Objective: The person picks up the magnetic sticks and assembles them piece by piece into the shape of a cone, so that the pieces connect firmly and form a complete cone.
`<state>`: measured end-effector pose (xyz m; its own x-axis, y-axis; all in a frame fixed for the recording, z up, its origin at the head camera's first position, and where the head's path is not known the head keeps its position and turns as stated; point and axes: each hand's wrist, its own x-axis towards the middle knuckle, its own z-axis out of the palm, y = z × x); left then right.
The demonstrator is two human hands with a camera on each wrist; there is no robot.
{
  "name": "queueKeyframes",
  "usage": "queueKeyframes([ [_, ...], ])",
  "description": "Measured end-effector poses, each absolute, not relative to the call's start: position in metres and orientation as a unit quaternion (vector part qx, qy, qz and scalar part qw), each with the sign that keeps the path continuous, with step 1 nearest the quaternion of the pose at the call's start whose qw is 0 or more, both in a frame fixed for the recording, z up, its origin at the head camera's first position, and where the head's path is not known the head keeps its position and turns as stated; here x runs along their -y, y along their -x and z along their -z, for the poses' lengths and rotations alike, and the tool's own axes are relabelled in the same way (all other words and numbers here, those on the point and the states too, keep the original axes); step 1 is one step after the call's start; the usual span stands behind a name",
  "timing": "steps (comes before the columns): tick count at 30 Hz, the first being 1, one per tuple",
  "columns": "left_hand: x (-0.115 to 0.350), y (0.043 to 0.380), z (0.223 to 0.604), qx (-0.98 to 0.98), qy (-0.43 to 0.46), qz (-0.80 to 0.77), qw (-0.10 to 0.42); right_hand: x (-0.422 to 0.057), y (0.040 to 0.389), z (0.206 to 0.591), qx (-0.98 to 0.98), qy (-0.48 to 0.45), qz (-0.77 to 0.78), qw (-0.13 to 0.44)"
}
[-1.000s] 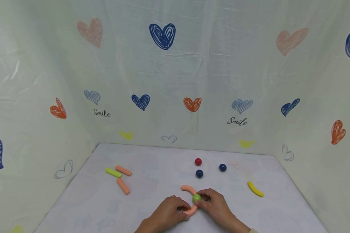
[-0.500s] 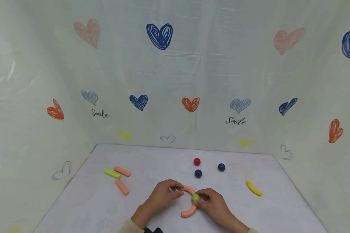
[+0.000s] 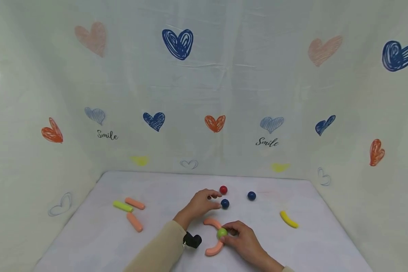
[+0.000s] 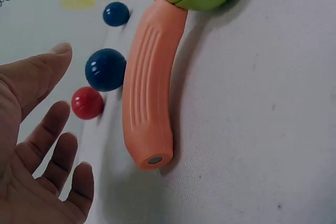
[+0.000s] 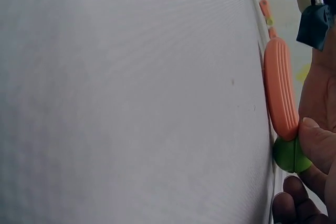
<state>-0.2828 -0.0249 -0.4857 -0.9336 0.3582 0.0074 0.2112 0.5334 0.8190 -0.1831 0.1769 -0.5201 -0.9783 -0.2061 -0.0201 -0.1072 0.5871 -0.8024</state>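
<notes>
My right hand [image 3: 243, 241] pinches a green ball [image 3: 222, 233] between thumb and fingers. Two curved orange sticks with ridged sides meet that ball, an upper one [image 3: 212, 222] and a lower one [image 3: 215, 249], forming an arc. In the left wrist view, the free end of an orange stick [image 4: 149, 82] shows a round metal disc. My left hand [image 3: 201, 202] reaches over the table with fingers apart and nothing between them. Its thumb tip is right beside a dark blue ball [image 3: 225, 204], and its fingertips are close to a red ball [image 3: 223, 189].
Another dark blue ball [image 3: 251, 195] lies to the right, and a curved yellow stick [image 3: 289, 219] farther right. At left lie a yellow-green stick [image 3: 123, 206] and two straight orange sticks, one behind [image 3: 135, 203] and one in front [image 3: 134, 222]. A heart-printed curtain [image 3: 190, 87] encloses the table.
My left hand has left the lower orange stick, passed the upper one's end and moved forward to the blue ball. My right hand stays on the green ball. The head view has shifted slightly.
</notes>
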Motion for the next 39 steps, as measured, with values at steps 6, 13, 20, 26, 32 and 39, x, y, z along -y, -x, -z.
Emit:
queueKeyframes([
  [6,0.013,0.297,0.492,-0.879,-0.185,-0.427,0.108,-0.177,0.182,0.522,-0.885,0.092,0.454,0.052],
  [13,0.009,0.305,0.500,-0.891,-0.205,-0.392,0.105,-0.176,0.182,0.521,-0.886,0.088,0.452,0.060],
  [20,0.004,0.302,0.503,-0.902,-0.221,-0.357,0.099,-0.177,0.182,0.522,-0.884,0.090,0.455,0.060],
  [26,0.012,0.298,0.503,-0.900,-0.210,-0.371,0.089,-0.177,0.182,0.522,-0.887,0.091,0.450,0.049],
  [32,0.037,0.292,0.509,-0.894,-0.184,-0.401,0.081,-0.176,0.181,0.525,-0.883,0.094,0.458,0.049],
  [39,0.080,0.265,0.510,-0.897,-0.162,-0.407,0.054,-0.178,0.180,0.522,-0.889,0.086,0.447,0.047],
])
